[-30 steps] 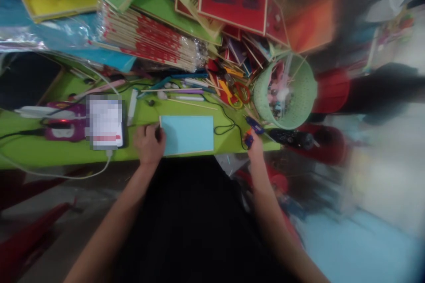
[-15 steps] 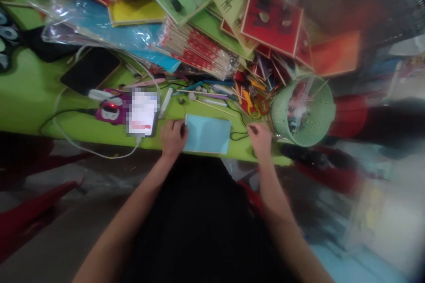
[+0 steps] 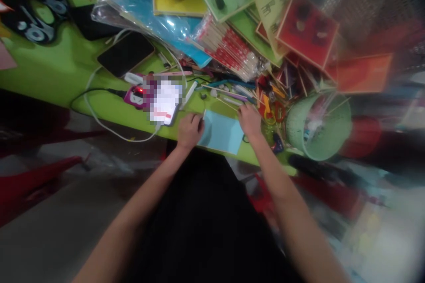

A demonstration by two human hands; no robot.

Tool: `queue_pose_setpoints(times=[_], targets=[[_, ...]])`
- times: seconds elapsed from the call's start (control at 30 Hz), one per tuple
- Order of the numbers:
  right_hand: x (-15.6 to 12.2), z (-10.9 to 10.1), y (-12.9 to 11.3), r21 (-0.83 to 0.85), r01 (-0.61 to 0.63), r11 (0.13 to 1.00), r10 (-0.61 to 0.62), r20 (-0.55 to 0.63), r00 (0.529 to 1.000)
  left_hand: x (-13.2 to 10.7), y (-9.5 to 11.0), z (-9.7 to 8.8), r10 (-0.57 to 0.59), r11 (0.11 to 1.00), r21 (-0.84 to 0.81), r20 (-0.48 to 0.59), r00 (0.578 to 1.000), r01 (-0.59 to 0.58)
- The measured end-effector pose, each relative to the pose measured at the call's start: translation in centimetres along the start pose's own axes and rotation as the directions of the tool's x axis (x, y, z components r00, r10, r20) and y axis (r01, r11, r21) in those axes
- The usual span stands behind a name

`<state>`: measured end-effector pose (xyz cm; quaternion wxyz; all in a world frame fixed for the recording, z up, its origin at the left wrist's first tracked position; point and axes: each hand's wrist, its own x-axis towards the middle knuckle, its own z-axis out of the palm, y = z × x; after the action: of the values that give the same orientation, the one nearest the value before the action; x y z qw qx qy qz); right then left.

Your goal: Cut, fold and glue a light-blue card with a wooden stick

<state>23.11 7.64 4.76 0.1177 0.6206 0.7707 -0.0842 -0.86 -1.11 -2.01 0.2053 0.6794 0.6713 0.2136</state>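
Note:
A light blue card (image 3: 222,131) lies flat at the front edge of the green table. At its left edge rests my left hand (image 3: 190,131), fingers curled in, with a small dark patch by the thumb that I cannot make out. My right hand (image 3: 250,120) is at the card's upper right corner, its fingers bent together and reaching toward the pens and sticks (image 3: 232,96). Whatever it may hold is hidden. A dark cord loop shows partly beside the right wrist.
A lit phone (image 3: 163,102) and a purple device with cables stand to the left, near a dark phone (image 3: 126,54). Orange-handled scissors (image 3: 268,112) and a green basket (image 3: 318,128) are on the right. Packed sticks (image 3: 229,48) and coloured boards (image 3: 308,28) pile up behind.
My right hand has moved left and away from me, from beside the card to its upper right corner. My left hand stays at the card's left edge. The whole view has shifted and tilted.

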Motion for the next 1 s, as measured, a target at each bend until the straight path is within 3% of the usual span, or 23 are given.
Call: queue_pose_setpoints(times=[0.23, 0.5, 0.63, 1.0], targets=[[-0.1, -0.1, 0.5, -0.024, 0.065, 0.998, -0.065, 0.020, 0.998, 0.1, 0.3, -0.3, -0.018, 0.998, -0.062, 0.034, 0.999, 0.020], [-2.1, -1.6, -1.3, -0.038, 0.161, 0.986, -0.155, 0.113, 0.981, 0.1, 0.4, -0.4, -0.020, 0.998, -0.066, 0.037, 0.999, 0.023], [-2.4, -1.8, -1.9, -0.099, 0.178, 0.979, -0.160, 0.171, 0.972, 0.1, 0.5, -0.4, -0.003, 0.999, -0.048, 0.020, 1.000, 0.004], [-2.6, -1.4, -1.8, -0.119, 0.170, 0.978, -0.146, 0.187, 0.971, 0.1, 0.5, -0.6, 0.008, 1.000, -0.016, 0.023, 1.000, -0.007]])
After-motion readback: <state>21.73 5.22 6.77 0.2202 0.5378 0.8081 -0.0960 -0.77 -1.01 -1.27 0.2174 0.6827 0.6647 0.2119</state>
